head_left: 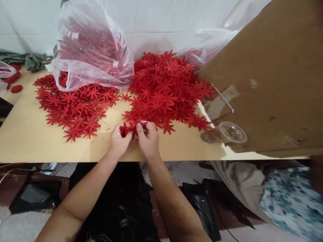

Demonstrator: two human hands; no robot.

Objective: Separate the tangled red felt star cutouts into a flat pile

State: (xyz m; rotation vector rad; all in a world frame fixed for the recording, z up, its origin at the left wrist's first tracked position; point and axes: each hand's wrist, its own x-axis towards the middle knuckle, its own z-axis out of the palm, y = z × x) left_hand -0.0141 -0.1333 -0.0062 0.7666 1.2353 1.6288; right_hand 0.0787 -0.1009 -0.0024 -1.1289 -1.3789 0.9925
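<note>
Close to the table's front edge, my left hand (119, 141) and my right hand (148, 138) pinch red felt flower cutouts (130, 128) between thumbs and fingers. How many layers they hold is hidden by the fingers. Just beyond my right hand rises a large heap of red felt flowers (164, 89) with pointed petals. A second, flatter heap of the same flowers (80, 107) lies to the left of my left hand. Behind that heap a clear plastic bag (96, 64) bulges with more red pieces.
A cardboard sheet (272, 80) leans along the right side of the wooden table (30, 134). At its foot a clear plastic cup (224, 132) lies tipped over. Dark green cloth (35, 61) and a small red bundle (16, 88) are at the far left. A person in patterned clothing (292, 198) sits on the right.
</note>
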